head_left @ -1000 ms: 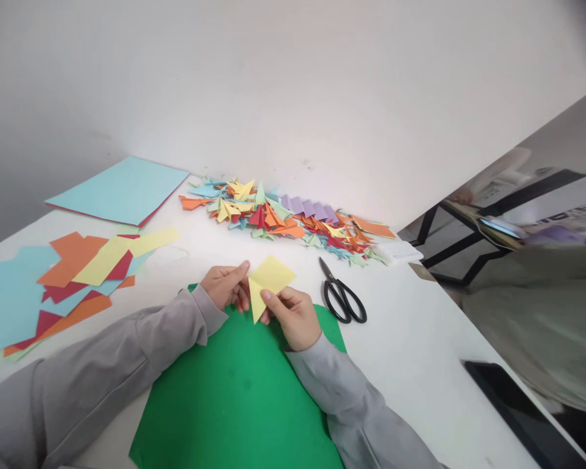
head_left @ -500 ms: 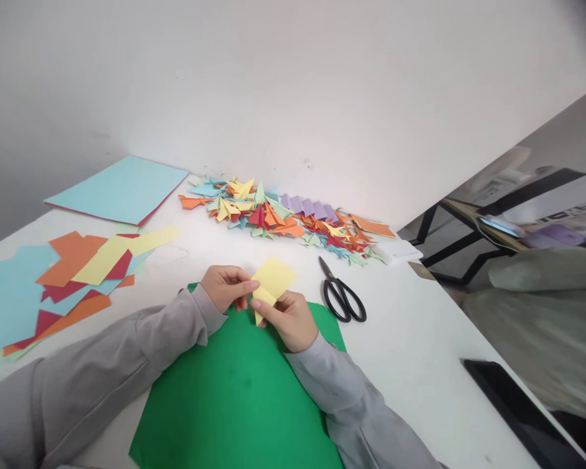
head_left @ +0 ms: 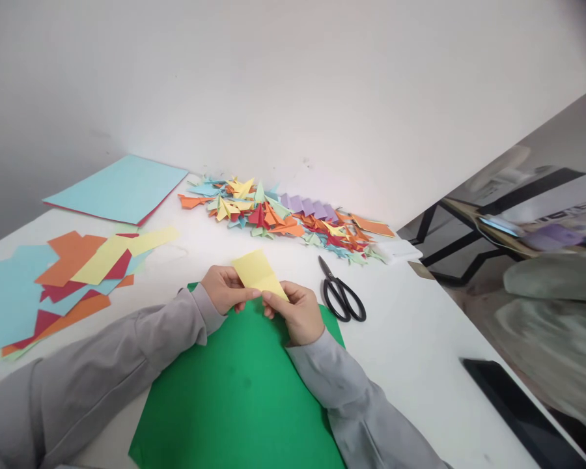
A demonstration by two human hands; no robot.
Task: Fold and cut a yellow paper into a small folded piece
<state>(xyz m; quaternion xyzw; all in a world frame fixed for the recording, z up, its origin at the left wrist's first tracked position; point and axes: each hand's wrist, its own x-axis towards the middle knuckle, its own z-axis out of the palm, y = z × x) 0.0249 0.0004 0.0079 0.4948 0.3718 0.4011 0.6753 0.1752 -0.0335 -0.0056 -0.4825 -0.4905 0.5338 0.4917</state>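
A small piece of yellow paper (head_left: 260, 271) is held up between both hands, over the far edge of a green sheet (head_left: 239, 391). My left hand (head_left: 226, 289) pinches its lower left edge with thumb and fingers. At its lower right corner, my right hand (head_left: 297, 311) grips it, the thumb on the near side. The two thumb tips almost meet at the paper's lower edge. Fingers behind the paper are partly hidden. Black-handled scissors (head_left: 342, 296) lie to the right of my right hand.
Folded paper pieces (head_left: 273, 218) in many colours are heaped along the wall. Loose coloured scraps (head_left: 81, 251) lie at the left, below a light blue sheet (head_left: 120, 189). A black device (head_left: 517, 410) rests near the table's right edge. Grey-green fabric (head_left: 557, 326) shows beyond.
The yellow paper has turned and shifted left, and now shows as a flatter rectangle. My right hand has moved slightly right, while my left hand has stayed almost in place.
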